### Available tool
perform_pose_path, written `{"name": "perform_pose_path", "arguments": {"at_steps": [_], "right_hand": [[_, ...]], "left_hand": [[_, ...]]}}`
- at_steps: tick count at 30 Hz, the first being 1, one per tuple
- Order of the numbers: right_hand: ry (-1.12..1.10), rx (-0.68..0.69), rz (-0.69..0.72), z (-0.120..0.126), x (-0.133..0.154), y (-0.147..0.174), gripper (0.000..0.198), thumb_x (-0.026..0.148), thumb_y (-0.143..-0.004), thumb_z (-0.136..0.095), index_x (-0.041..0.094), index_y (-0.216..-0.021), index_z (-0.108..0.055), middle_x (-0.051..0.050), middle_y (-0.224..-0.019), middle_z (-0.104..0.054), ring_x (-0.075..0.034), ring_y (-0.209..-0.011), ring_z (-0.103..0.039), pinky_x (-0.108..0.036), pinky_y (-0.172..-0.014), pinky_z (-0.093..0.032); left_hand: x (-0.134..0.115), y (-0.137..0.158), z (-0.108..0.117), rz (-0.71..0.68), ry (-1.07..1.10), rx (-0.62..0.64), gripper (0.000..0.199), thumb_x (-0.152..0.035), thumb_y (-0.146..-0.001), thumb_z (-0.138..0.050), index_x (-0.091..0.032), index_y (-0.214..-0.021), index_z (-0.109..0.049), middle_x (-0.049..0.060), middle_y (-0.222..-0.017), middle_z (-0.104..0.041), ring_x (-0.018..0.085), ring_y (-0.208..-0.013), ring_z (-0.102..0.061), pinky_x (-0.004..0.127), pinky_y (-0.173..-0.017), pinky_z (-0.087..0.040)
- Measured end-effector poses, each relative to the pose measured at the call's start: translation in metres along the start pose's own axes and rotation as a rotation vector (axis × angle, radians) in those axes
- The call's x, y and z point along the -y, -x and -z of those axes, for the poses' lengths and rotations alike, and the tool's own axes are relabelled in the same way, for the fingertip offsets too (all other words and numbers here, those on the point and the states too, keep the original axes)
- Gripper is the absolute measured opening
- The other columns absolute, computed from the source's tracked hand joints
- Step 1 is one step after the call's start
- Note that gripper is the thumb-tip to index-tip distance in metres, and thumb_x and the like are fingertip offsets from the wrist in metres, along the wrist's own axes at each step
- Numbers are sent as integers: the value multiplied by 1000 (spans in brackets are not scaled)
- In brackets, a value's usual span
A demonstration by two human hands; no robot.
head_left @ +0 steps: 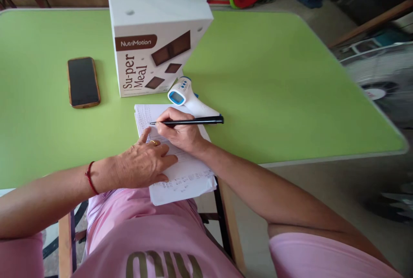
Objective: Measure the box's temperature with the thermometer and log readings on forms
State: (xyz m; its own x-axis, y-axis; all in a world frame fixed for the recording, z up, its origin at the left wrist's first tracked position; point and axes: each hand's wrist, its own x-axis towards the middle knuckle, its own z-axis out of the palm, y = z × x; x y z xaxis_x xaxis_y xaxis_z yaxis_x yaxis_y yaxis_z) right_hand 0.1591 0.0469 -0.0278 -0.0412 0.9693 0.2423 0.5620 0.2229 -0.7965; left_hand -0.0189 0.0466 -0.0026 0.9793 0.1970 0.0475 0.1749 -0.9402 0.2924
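Note:
My right hand (181,131) is closed around a black pen (203,120), its tip down at the upper left part of a stack of white paper (190,170). Rows of small handwriting cover the top of the sheet, and more marks show near its lower edge. Spread over the paper's left side, my left hand (146,162) lies with its fingers apart, the index finger pointing close to the pen tip. A ring is on one finger and a red string circles the wrist. The paper's lower end hangs past the table edge.
A white NutriMotion box (161,45) stands upright behind the paper. Against its lower right corner lies a white and blue infrared thermometer (193,99). A phone in a brown case (84,82) rests on the green table (274,84) at left. A fan (380,84) stands beyond the right edge.

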Motion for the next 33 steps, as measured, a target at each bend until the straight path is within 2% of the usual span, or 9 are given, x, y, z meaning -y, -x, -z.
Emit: {"name": "perform_pose_path", "arguments": {"at_steps": [14, 21, 26, 33], "right_hand": [[1, -28, 16, 0, -2, 1, 14, 31, -82, -56, 25, -71, -52, 2, -66, -62, -13, -60, -52, -29, -60, -47], [-27, -58, 100, -2, -8, 0, 13, 27, -83, -56, 24, -71, -53, 4, -65, -62, -11, -57, -51, -26, -56, -44], [-60, -103, 228, -4, -11, -1, 13, 21, -83, -57, 23, -70, -54, 5, -61, -60, -9, -53, -48, -22, -50, -39], [-50, -99, 232, -4, -11, -1, 14, 19, -83, -58, 23, -71, -53, 5, -61, -59, -9, -53, -49, -23, -50, -40]], "left_hand": [[-1, -1, 3, 9, -46, 39, 33, -41, -89, -76, -15, -110, -69, 5, -94, -72, 24, -86, -69, 53, -120, -28], [0, 0, 3, -4, -34, 10, 35, -40, -87, -79, -15, -110, -70, 5, -92, -72, 23, -83, -67, 53, -118, -28], [0, -2, 5, 13, -41, 67, 36, -40, -89, -77, -15, -114, -70, 6, -96, -72, 25, -89, -69, 50, -119, -26], [1, -1, 4, 14, -15, 63, 35, -39, -89, -77, -15, -114, -69, 6, -97, -72, 24, -89, -68, 52, -117, -29]]}}
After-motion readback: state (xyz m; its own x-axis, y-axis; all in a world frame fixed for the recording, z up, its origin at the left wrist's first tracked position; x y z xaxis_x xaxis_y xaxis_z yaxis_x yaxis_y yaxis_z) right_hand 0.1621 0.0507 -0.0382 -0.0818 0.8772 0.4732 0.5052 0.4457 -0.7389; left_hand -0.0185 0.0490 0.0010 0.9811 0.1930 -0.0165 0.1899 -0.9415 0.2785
